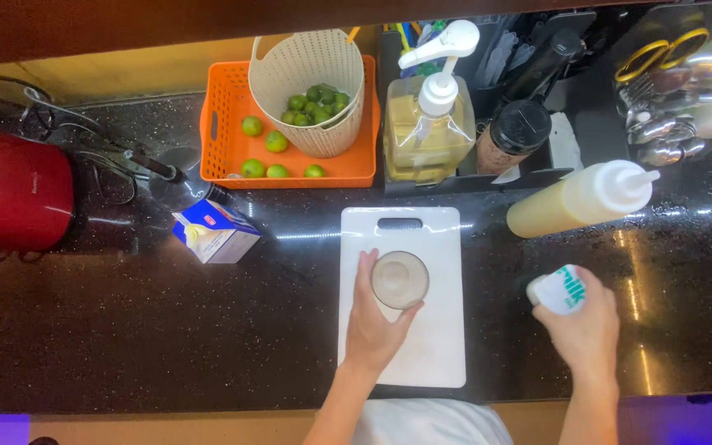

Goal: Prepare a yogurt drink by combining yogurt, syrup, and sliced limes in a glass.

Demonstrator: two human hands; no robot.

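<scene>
The left hand (375,323) wraps its fingers (366,272) around a clear glass (400,279) that stands upright on a white cutting board (434,346), near the middle of the dark speckled worktop (125,330). The right hand (588,330) is off to the board's right, its fingers closed around a small white bottle with teal print (559,289), held tilted above the worktop. Just beyond it lies a squeeze bottle of yellowish liquid (578,200) on its side. Behind the board stand a pump dispenser (430,124) and a dark-lidded jar (514,136). An orange tray (224,136) holds limes (276,142) and a perforated beige basket (306,74). A small carton (214,232) sits left of the board, and a red appliance (11,189) is at the far left.
</scene>
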